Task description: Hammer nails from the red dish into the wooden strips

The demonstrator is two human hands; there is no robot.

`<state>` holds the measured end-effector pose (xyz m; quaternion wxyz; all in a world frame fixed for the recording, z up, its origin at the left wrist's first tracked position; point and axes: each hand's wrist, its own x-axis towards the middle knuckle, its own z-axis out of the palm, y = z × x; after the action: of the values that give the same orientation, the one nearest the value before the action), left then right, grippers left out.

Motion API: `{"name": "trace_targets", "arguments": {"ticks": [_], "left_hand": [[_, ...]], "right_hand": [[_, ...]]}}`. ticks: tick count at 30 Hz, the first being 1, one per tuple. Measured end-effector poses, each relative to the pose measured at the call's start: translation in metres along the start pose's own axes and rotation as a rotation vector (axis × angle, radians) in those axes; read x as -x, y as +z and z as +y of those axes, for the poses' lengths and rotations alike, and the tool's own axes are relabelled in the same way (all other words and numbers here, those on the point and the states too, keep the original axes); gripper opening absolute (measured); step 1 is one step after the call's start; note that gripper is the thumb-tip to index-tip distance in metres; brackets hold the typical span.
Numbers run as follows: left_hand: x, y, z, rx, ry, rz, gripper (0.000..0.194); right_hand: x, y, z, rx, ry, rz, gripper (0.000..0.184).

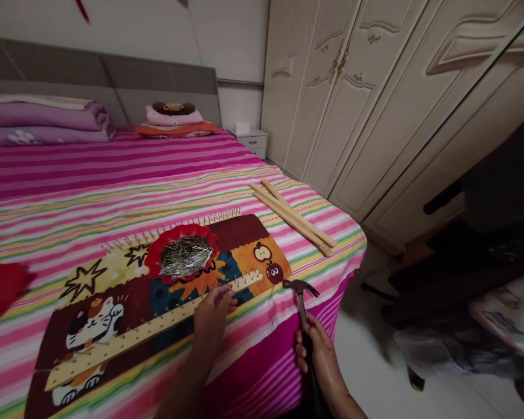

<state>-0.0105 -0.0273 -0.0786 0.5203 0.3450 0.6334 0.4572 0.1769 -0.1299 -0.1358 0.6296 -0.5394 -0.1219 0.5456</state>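
Note:
My right hand [317, 349] grips the dark handle of a claw hammer [303, 302], its head raised just off the mat's near right edge. My left hand [213, 314] is at the long pale wooden strip [144, 326], fingertips pinched together on what looks like a nail, mostly covered by the fingers. Rows of small holes run along the strip, and nails stand in many of them. Beneath it lies a patterned mat [131, 297] with cat and apple pictures. Beyond my left hand, a red scalloped bowl [152, 262] holds a heap of loose nails [186, 256].
Behind the bowl lies another strip [209, 219] studded with upright nails. Several bare wooden strips [297, 221] rest at the bed's right side. A red object [4, 291] sits at far left. The striped bed edge drops to the floor; wardrobes [332, 87] stand beyond.

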Motion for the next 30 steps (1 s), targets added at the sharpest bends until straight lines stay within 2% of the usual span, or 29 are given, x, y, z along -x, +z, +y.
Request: {"name": "trace_targets", "arguments": {"ticks": [9,13,17,20,24,26,30], "left_hand": [[-0.006,0.005,-0.018,-0.009,0.087,0.062,0.028],[-0.008,0.003,-0.025,-0.149,0.125,0.06,0.029],[-0.01,0.0,-0.031,-0.339,0.286,0.059,0.022],[-0.012,-0.002,-0.034,-0.42,0.372,0.074,0.022],[-0.014,-0.003,-0.036,-0.471,0.396,0.069,0.022],[-0.014,-0.003,-0.037,-0.478,0.415,0.065,0.021],[-0.012,-0.003,-0.037,-0.486,0.442,0.061,0.02]], "right_hand": [[-0.003,-0.001,0.002,0.021,-0.005,0.005,0.046],[0.002,0.002,0.001,0.049,-0.027,0.013,0.053],[0.02,0.01,-0.01,0.161,-0.06,0.008,0.062],[0.033,0.02,-0.026,0.341,-0.109,-0.1,0.054],[0.04,0.039,-0.047,0.66,-0.418,-0.302,0.037],[0.041,0.049,-0.052,0.77,-0.522,-0.398,0.036],[0.042,0.065,-0.056,0.845,-0.555,-0.532,0.041]]}}
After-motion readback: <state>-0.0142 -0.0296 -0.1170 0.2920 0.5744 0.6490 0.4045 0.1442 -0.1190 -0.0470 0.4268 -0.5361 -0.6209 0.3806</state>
